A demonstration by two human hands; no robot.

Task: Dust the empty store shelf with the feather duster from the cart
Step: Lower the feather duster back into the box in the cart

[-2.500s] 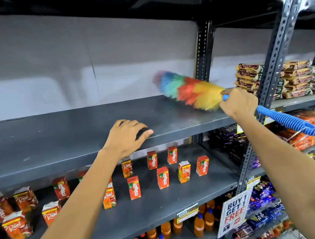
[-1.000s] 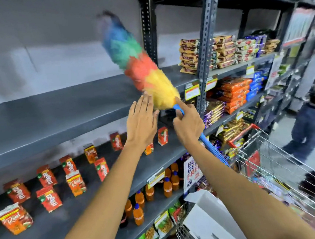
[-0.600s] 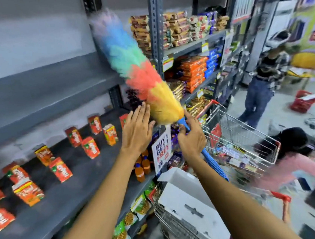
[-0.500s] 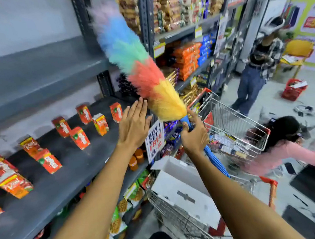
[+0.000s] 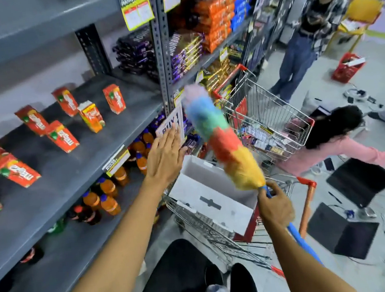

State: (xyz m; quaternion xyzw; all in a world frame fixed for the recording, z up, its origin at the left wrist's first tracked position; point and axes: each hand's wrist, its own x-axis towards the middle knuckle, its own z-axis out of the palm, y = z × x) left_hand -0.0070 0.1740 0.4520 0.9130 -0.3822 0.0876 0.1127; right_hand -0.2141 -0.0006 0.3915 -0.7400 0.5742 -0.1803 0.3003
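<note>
A person stands in a store aisle, both bare arms reaching forward and down; the right hand point(image 5: 276, 208) is closed around the blue handle of a feather duster point(image 5: 222, 140), the grip tight just below the yellow end of the head. The duster tilts up and to the left, its rainbow head — yellow, orange, green, blue, pink at the tip — blurred and held in the air over a wire shopping cart point(image 5: 265, 123), touching nothing that can be made out. The left hand point(image 5: 165, 157) is flat and wide, fingers together, holding nothing; it hovers just left of the duster head, in front of a "BUY 1" sign point(image 5: 172, 124) at the shelf edge.

To the left runs a grey metal shelf point(image 5: 73, 164) carrying scattered red juice cartons point(image 5: 62, 136), with bare surface between them and its front edge; the empty grey shelf point(image 5: 28, 22) sits above, at the top left, well apart from the duster. Orange drink bottles point(image 5: 107, 196) stand on the level below. A white box point(image 5: 207, 199) lies in the cart nearest the person. The floor to the right is crowded — a crouching person in pink point(image 5: 340, 145), dark flat panels point(image 5: 361, 181), cables; another person stands further back.
</note>
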